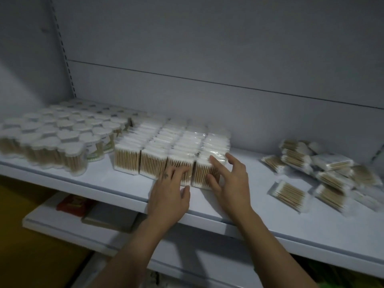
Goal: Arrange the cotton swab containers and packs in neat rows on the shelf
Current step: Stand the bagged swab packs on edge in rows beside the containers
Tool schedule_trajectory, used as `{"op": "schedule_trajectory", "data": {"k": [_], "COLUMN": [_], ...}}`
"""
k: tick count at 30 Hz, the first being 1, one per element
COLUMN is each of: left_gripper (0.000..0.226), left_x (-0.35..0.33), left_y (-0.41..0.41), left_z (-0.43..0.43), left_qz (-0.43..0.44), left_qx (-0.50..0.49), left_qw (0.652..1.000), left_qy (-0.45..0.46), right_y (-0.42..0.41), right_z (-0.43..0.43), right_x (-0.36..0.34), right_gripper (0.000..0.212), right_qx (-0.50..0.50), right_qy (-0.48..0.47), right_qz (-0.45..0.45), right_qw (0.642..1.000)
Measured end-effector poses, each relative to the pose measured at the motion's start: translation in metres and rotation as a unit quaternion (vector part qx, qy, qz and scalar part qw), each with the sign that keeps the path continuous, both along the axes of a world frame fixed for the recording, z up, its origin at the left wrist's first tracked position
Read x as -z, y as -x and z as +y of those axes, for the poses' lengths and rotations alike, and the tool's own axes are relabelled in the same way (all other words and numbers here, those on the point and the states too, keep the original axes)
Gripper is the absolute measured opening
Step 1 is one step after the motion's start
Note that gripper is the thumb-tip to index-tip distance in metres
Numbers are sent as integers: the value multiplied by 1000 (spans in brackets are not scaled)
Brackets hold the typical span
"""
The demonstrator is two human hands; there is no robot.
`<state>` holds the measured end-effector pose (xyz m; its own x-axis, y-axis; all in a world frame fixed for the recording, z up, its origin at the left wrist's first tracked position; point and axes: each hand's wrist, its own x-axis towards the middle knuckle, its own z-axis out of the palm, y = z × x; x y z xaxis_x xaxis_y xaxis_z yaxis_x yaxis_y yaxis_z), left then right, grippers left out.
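Rows of packs (158,150): clear wraps of wooden-stemmed swabs, four columns standing on the shelf (270,208).
Containers (52,138): clear lidded tubs, massed just left of the rows.
Loose packs (311,173): heaped well right of the rows.
Left hand (170,192): fingers straight, touching the third column's front.
Right hand (230,181): fingers spread apart, resting on the fourth column's front pack.

Round containers (41,140) blur at left; loose packs (324,173) blur right.
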<state>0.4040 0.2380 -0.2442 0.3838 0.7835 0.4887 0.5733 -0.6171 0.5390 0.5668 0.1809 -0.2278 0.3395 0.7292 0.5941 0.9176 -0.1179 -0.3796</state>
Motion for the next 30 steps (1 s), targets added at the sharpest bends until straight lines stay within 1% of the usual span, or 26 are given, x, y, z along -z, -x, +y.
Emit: {"op": "schedule_trajectory", "data": {"k": [4,8,12,17,20,21,23,24,26,28,30], "left_gripper": [39,36,34,26,22,23,28,35,52,63,60], "left_x": [-1,-4,-17,-41,-48,-50,-51,-48,-38,-28,-25], "left_y": [1,-3,-25,-77,-114,-126,-150,-161,-181,-195,-205], "left_z": [1,-4,-9,-26,-39,-44,-54,-58,-61,-57,-52], "left_qz": [-48,-76,-81,-60,-33,-13,55,97,172,211,216], "left_qx": [19,40,81,111,161,188,249,270,292,299,288], "left_qw": [999,996,990,980,971,968,962,956,941,930,933], "left_qy": [5,-21,-87,-152,-173,-163,-101,-68,-22,10,24], "right_y": [2,-1,-15,-63,-102,-115,-141,-152,-173,-188,-197], "right_z": [-3,-8,-21,-49,-76,-86,-105,-113,-126,-131,-131], "right_x": [-4,-7,-14,-31,-45,-49,-55,-57,-59,-59,-57], "right_gripper": [69,80,76,63,52,45,35,33,36,43,48], "right_qx": [-15,-14,6,26,22,18,13,13,7,-11,-42], "right_qy": [19,25,13,8,46,61,110,143,211,273,312], "right_qz": [14,66,96,68,64,64,54,43,23,17,7], "right_qw": [1000,997,995,997,997,996,992,989,977,962,949]}}
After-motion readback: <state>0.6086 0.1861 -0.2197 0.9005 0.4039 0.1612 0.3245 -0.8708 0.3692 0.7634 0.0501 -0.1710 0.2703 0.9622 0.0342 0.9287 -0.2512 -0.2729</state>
